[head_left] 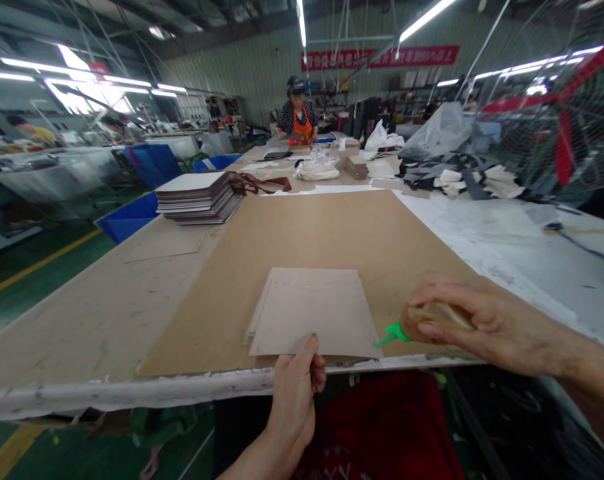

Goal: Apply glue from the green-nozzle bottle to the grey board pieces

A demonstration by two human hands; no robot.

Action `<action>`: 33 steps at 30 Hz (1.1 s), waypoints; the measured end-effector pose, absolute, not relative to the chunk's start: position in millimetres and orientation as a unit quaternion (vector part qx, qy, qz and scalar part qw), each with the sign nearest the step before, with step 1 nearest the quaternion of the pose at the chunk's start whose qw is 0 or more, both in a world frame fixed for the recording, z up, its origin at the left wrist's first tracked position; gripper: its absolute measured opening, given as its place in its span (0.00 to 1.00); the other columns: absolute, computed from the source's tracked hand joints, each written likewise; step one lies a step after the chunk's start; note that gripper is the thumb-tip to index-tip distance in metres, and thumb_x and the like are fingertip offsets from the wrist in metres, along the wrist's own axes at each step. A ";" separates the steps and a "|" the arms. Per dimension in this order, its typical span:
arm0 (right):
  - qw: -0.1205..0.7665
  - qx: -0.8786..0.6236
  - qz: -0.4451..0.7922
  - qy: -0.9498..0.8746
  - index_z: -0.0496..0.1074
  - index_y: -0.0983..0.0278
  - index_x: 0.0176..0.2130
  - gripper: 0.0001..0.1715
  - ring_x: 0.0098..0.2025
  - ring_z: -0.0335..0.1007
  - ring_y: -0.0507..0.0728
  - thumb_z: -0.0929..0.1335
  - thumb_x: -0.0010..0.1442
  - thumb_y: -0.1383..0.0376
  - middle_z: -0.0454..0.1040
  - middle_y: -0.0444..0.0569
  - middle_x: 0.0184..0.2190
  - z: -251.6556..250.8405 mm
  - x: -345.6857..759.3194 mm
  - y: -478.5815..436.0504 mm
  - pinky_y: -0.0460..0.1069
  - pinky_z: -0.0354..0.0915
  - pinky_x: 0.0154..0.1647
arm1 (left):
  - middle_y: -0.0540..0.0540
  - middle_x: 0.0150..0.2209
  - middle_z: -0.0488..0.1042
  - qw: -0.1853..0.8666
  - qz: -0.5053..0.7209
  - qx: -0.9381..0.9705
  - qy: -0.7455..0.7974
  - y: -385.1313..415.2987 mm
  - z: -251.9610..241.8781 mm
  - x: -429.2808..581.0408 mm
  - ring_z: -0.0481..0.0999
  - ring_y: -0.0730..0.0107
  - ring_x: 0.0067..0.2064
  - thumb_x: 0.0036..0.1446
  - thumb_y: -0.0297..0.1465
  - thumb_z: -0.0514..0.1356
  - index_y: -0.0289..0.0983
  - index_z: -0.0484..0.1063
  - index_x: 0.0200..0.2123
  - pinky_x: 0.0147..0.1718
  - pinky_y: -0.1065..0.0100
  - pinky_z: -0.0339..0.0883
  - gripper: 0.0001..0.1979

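Observation:
My left hand pinches the near edge of a greyish-beige board, thumb on top and fingers underneath. That board lies on a few others like it, whose edges show at its left side. In my right hand is a glue bottle with amber contents, gripped from the side and tilted. Its green nozzle points left, with the tip at the board's near right corner. Whether the tip touches the board I cannot tell. A faint line runs along the board's far part.
A large brown sheet covers the table's middle. Stacked boards stand at the back left beside brown straps. Fabric scraps and plastic bags lie at the back right, near a fan. A co-worker is at the far end.

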State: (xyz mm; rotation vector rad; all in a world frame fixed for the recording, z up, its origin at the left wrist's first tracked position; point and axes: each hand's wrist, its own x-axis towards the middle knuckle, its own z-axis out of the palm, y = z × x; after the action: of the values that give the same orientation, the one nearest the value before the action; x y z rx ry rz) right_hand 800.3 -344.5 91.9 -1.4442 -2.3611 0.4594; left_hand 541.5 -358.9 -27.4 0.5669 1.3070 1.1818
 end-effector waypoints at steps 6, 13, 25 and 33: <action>0.167 -0.515 0.167 -0.824 0.73 0.51 0.44 0.17 0.45 0.72 0.62 0.65 0.61 0.47 0.76 0.47 0.41 88.6 806.1 -351.5 0.57 0.67 0.45 | 0.50 0.15 0.66 0.601 0.512 0.239 0.566 -359.7 -25.3 542.4 0.61 0.79 0.17 0.44 0.44 0.67 0.34 0.68 0.17 0.16 0.75 0.51 0.21; 0.206 -0.539 0.099 -0.811 0.74 0.54 0.44 0.22 0.46 0.72 0.63 0.65 0.59 0.44 0.77 0.50 0.43 82.0 804.2 -332.5 0.58 0.66 0.47 | 0.50 0.15 0.66 0.600 0.512 0.240 0.566 -359.2 -23.5 543.0 0.62 0.79 0.17 0.43 0.44 0.68 0.34 0.69 0.17 0.16 0.75 0.52 0.20; 0.185 -0.490 0.146 -0.839 0.74 0.52 0.45 0.17 0.42 0.74 0.58 0.66 0.61 0.49 0.77 0.44 0.40 91.0 807.3 -352.3 0.52 0.68 0.41 | 0.50 0.15 0.66 0.599 0.516 0.234 0.566 -358.3 -24.1 543.0 0.61 0.79 0.17 0.42 0.44 0.68 0.34 0.68 0.16 0.16 0.75 0.51 0.21; 0.186 -0.508 0.168 -0.824 0.75 0.52 0.45 0.17 0.42 0.74 0.59 0.66 0.60 0.48 0.77 0.46 0.41 87.3 807.1 -359.9 0.53 0.69 0.41 | 0.50 0.15 0.66 0.599 0.511 0.235 0.570 -358.9 -22.5 543.9 0.62 0.79 0.17 0.43 0.44 0.68 0.33 0.69 0.16 0.16 0.75 0.51 0.20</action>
State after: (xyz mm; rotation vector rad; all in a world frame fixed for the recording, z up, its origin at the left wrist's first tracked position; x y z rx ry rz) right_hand 807.1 -359.9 87.3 -1.4320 -2.3204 0.4729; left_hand 543.9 -358.9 -22.5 0.5444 1.3214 1.1858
